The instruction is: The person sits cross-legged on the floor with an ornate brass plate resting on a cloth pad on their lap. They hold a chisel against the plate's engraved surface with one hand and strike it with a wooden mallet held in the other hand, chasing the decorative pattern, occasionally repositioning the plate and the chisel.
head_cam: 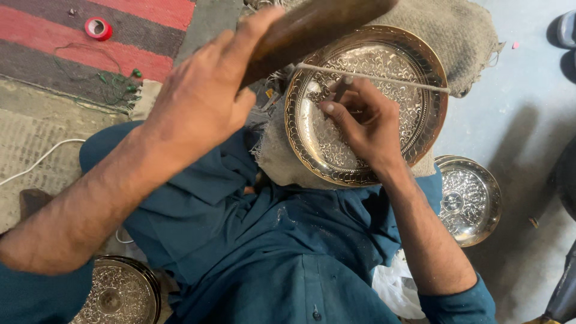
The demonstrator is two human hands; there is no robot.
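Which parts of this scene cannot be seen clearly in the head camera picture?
- Dark wooden mallet in the left hand: its head is cut off by the top edge and blurred.
- Thin metal punch in the right hand: its tip on the engraved round brass tray is hidden by the fingers.
- Second engraved metal plate: cut off by the bottom edge and partly covered by the left forearm.
- Small red tape roll: too small for detail.

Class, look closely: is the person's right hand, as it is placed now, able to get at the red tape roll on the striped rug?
Probably not: the right hand grips a chisel on the tray, while the tape roll lies far across, beyond the raised left hand.
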